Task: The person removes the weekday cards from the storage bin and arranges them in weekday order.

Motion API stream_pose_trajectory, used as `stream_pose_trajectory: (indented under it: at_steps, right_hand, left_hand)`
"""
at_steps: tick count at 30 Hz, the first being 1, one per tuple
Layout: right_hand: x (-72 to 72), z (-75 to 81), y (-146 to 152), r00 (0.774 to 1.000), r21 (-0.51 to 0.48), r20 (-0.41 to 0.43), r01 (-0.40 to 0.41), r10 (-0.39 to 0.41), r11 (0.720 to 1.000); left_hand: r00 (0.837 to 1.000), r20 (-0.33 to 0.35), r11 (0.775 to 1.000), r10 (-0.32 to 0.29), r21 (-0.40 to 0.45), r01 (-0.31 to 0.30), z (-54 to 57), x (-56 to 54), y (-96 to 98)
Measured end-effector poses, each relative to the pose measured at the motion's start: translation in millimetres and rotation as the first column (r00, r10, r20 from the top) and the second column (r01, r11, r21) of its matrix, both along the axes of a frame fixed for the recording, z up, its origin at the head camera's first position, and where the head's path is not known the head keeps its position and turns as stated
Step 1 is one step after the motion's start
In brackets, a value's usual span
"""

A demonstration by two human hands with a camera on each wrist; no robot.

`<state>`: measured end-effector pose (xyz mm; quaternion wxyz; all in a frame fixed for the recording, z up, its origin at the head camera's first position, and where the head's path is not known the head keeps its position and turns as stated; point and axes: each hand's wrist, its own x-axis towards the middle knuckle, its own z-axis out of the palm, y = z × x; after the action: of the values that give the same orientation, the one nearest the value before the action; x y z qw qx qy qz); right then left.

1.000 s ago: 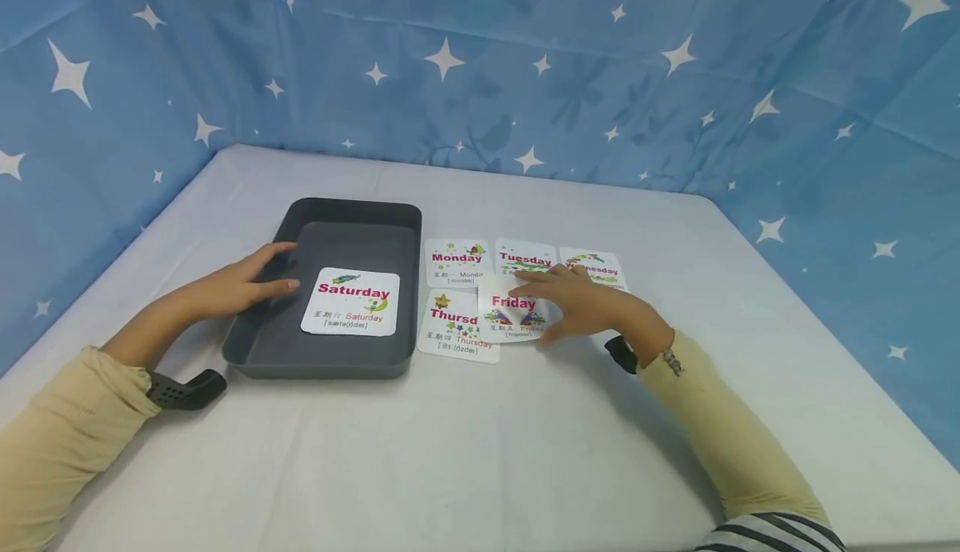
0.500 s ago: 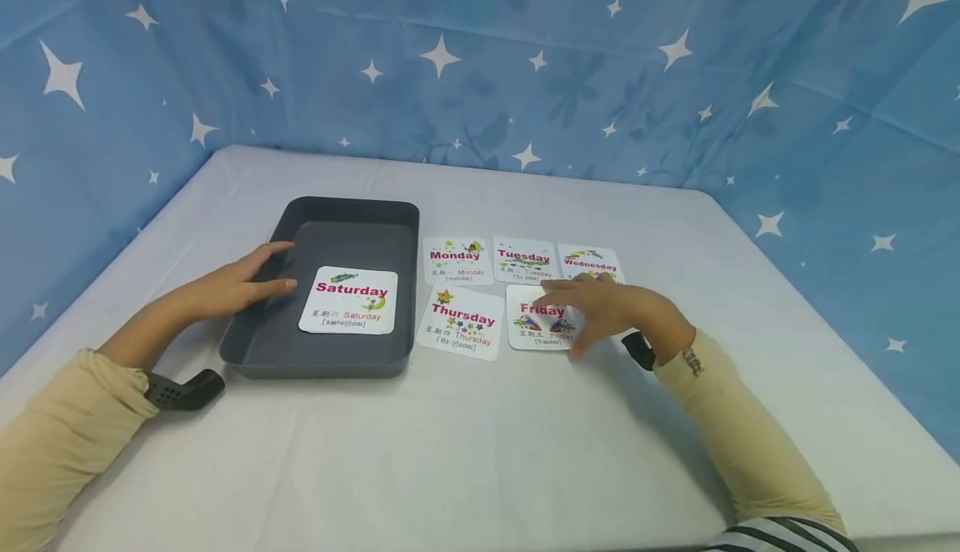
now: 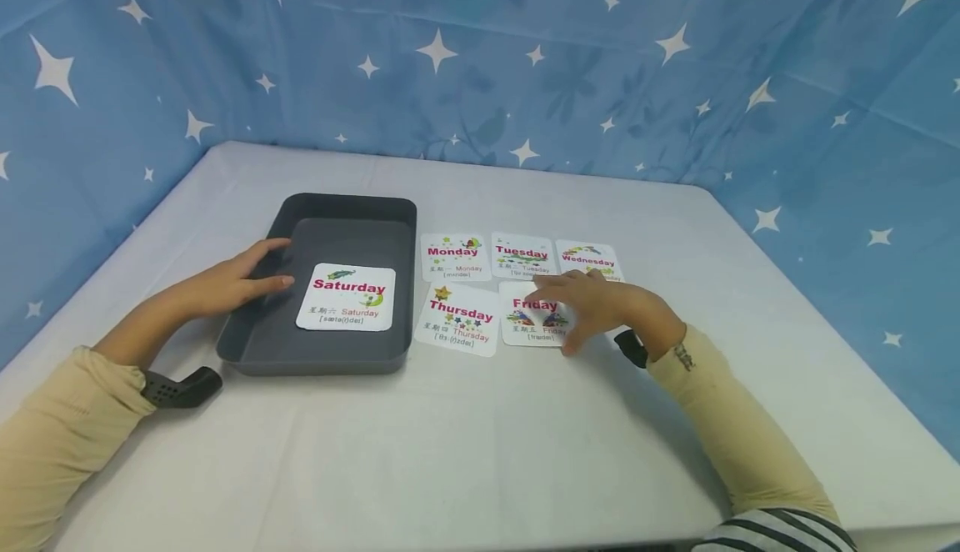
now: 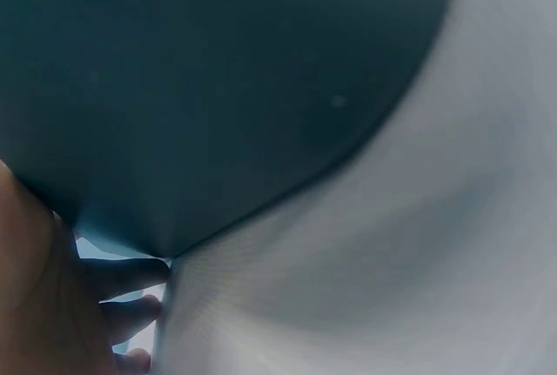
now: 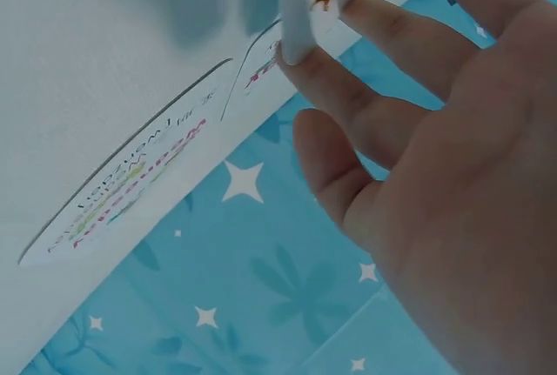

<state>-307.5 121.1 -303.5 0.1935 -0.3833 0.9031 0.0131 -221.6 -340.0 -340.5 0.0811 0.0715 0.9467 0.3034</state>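
Note:
My left hand (image 3: 238, 281) rests over the left rim of a dark grey tray (image 3: 322, 364), thumb and forefinger reaching inside; the left wrist view shows several fingertips (image 4: 144, 310) past the tray's edge. A square Saturday card (image 3: 347, 298) lies in the tray. To its right my right hand (image 3: 592, 302) rests its spread fingers on the Friday card (image 3: 534, 327), covering the card's right side. The Thursday card (image 3: 456, 320) lies just left of it. Behind are the Monday card (image 3: 455, 258), Tuesday card (image 3: 522, 256) and Wednesday card (image 3: 588, 258), the last partly hidden by the hand.
A white cloth (image 3: 465, 444) covers the table. Blue fabric with white stars (image 3: 480, 60) hangs along the back and both sides. Each wrist wears a dark device, such as the left one (image 3: 182, 388).
My right hand has slid the Friday card rightward off the Thursday and Monday cards, then slightly back left beside Thursday. The left hand stays at the tray.

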Motion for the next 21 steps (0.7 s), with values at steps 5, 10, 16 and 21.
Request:
stream_pose_trajectory:
  at_steps: [5,10,16,21]
  right_hand:
    - [-4.1,-3.2,-1.6,1.000,-0.035,-0.016,-0.023,0.023,0.999]
    - [-6.6,-1.2,1.5,0.999,-0.016,-0.031,-0.010,0.010,1.000]
    - [-4.6,4.5,5.0,0.999,0.032,0.019,0.037,-0.038,0.999]
    - [-1.3,5.9,2.2,0.998,0.020,0.063,0.012,-0.013,1.000]
  left_hand:
    - [1.000,0.006,1.000,0.002,0.006,-0.002,0.2,-1.2,-0.4]
    - [1.000,0.010,1.000,0.004,0.002,-0.004,1.3,-1.8,0.1]
    - [1.000,0.011,1.000,0.011,0.000,-0.011,2.6,-1.7,1.3]
    - [1.000,0.017,1.000,0.014,0.001,-0.014,1.6,-1.1,1.1]
